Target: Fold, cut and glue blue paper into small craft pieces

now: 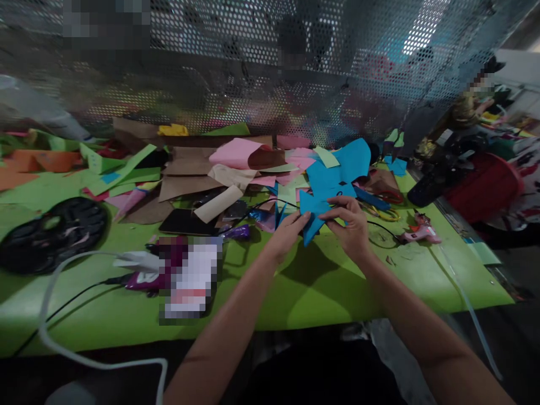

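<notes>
A blue paper piece (311, 211) with pointed corners is held above the green table (329, 306), near the middle of the view. My left hand (289, 233) grips its lower left edge, fingers closed on it. On the right side, my right hand (349, 225) pinches the same piece between thumb and fingers. Behind it lie larger blue sheets (352, 163) in a pile with pink and pale green scraps. A black cord passes behind my hands.
A pink glue gun (419, 232) lies at the right with a clear glue stick (468, 304). Yellow-handled scissors (382, 212) lie nearby. Left are a power strip (143, 281), a blurred phone (192, 278), a black tray (57, 233) and a white cable. A perforated metal panel (236, 73) stands behind.
</notes>
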### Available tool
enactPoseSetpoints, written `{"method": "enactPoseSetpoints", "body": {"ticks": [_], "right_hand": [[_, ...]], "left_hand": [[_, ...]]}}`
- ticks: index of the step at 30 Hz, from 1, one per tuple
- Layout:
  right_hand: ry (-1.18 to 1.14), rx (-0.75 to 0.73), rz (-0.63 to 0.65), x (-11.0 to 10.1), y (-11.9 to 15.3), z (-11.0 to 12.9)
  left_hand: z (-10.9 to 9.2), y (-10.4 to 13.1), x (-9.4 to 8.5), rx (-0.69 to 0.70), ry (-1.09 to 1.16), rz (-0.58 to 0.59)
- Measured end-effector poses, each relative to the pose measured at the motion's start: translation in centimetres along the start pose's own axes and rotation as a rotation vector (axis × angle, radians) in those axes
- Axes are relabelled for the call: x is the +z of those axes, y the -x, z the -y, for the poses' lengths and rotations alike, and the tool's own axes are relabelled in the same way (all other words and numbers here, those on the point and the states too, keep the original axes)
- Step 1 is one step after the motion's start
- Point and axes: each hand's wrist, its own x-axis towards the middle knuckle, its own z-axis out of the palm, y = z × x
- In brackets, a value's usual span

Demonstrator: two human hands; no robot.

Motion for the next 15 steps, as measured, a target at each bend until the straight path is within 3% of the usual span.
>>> {"method": "enactPoseSetpoints", "body": {"ticks": [4, 10, 15], "right_hand": [[-0.066, 0.083, 0.043, -0.3, -0.1, -0.1], [-0.415, 0.486, 0.085, 0.0, -0.3, -1.1], [-0.448, 0.560, 0.065, 0.6, -0.3, -1.2]], "left_hand": [[-0.1, -0.4, -0.3, 0.089, -0.091, -0.023], [0.5, -0.6, -0.4, 0.166, -0.156, -0.002], [0.0, -0.5, -0.1, 0.188, -0.248, -0.019]]}}
